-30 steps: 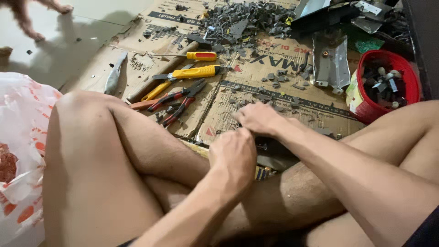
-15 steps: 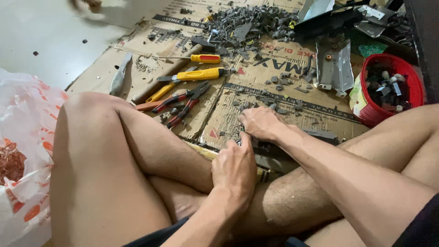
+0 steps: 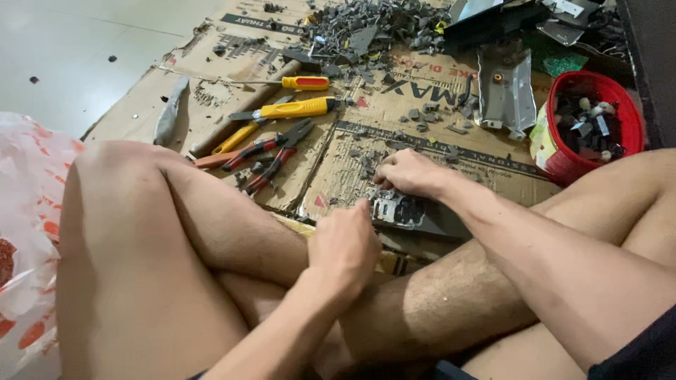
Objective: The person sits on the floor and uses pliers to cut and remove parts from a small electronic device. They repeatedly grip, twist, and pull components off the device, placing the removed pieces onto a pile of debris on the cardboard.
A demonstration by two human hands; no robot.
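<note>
A flattened sheet of cardboard (image 3: 422, 151), matt brown and torn rough along its edges, is spread over a smooth, faintly glossy floor (image 3: 77, 56) in the upper left of the frame. At centre, a dark panel (image 3: 412, 214) with a dull metal fitting is pressed under the right hand (image 3: 408, 172); the left hand (image 3: 345, 246) is closed just below it. Yellow plastic handles are seen on the screwdriver (image 3: 299, 83) and the knife (image 3: 292, 109); red glossy grips are seen on the pliers (image 3: 271, 151). A bare, matt grey metal bracket (image 3: 505, 91) is laid upper right, beside a shiny red plastic tub (image 3: 563, 165). Thin, crinkled plastic is shown by the bag (image 3: 28, 176) at the left edge.
</note>
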